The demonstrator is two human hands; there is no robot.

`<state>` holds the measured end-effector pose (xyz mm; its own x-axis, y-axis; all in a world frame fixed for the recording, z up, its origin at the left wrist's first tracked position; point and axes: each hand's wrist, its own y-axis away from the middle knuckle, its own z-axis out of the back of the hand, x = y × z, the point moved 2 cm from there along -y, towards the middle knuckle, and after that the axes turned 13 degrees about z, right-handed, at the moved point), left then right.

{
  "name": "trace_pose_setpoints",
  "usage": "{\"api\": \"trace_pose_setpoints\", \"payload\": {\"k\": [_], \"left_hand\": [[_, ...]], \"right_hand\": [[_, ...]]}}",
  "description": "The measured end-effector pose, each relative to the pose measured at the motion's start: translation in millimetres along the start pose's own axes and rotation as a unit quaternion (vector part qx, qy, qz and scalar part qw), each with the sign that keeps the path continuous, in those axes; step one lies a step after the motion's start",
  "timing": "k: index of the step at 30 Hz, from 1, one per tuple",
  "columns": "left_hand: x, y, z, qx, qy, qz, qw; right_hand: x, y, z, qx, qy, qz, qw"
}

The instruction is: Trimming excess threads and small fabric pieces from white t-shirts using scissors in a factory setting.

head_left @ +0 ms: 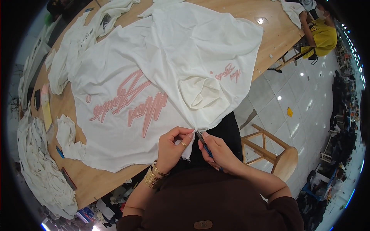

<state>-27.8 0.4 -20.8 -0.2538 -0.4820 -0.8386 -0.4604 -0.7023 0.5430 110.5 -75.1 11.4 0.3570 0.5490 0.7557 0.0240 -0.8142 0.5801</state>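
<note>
A large white garment (127, 57) with pink script lettering lies spread over the wooden table (83, 188), its near edge hanging toward my lap. At that edge my left hand (170, 145) pinches the cloth between thumb and fingers; rings and gold bangles show on it. My right hand (222, 153) grips thread snips (207, 148) with dark blades and a blue handle. The blade tips meet the gathered fabric beside my left fingertips. Whether the blades are apart cannot be made out. Just beyond my hands, a folded white opening (202, 96) of the garment bunches up.
A heap of white cloth (40, 165) fills the table's left end, near a blue pen-like item (59, 151) and a dark flat object (68, 179). More white garments (77, 42) lie at far left. A wooden stool (284, 163) stands right; a person in yellow (323, 36) sits far right.
</note>
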Motion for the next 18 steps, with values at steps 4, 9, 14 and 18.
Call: {"api": "trace_pose_setpoints", "payload": {"k": [4, 9, 14, 18], "left_hand": [[1.0, -0.5, 0.5, 0.0, -0.008, -0.006, 1.0], [1.4, -0.1, -0.5, -0.001, -0.007, -0.004, 1.0], [1.3, 0.6, -3.0, -0.011, -0.025, -0.017, 0.999], [-0.4, -1.5, -1.3, -0.012, -0.031, -0.022, 0.999]], "right_hand": [[-1.2, -0.1, 0.4, 0.002, -0.001, 0.003, 1.0], [-2.1, -0.2, 0.9, 0.001, -0.001, 0.006, 1.0], [-5.9, -3.0, 0.4, -0.01, 0.01, 0.02, 1.0], [-7.9, -7.1, 0.2, -0.036, 0.067, 0.055, 0.996]]}}
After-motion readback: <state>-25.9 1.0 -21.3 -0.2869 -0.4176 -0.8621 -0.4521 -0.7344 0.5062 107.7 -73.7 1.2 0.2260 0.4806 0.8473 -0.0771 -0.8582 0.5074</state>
